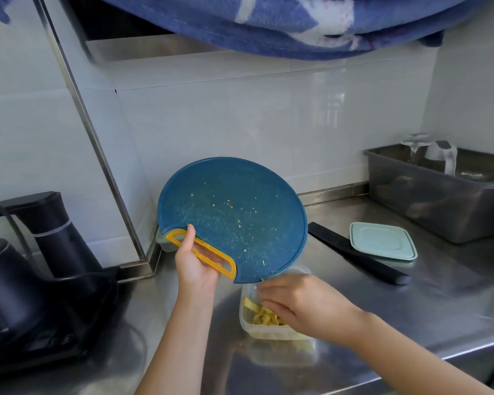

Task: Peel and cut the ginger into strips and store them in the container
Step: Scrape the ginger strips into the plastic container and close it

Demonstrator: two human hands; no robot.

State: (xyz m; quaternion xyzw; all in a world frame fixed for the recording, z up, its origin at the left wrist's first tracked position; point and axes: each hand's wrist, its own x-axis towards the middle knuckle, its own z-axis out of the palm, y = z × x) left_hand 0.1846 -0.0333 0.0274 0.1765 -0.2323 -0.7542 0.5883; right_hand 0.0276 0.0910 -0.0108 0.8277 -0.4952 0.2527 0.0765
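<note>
My left hand (196, 265) grips the yellow handle of a round blue cutting board (234, 212) and holds it tilted up, its low edge over a clear plastic container (247, 323). Pale yellow ginger strips (264, 317) lie inside the container. Only small ginger crumbs cling to the board. My right hand (300, 302) rests over the container's right side, fingers spread and pointing down into it, covering part of the strips. Whether it holds any strip is hidden.
A black knife (357, 253) lies on the steel counter (428, 303) right of the board, beside the pale green lid (382, 244). A grey bin (439, 195) with glassware stands at back right. A black kettle (9, 295) and base fill the left.
</note>
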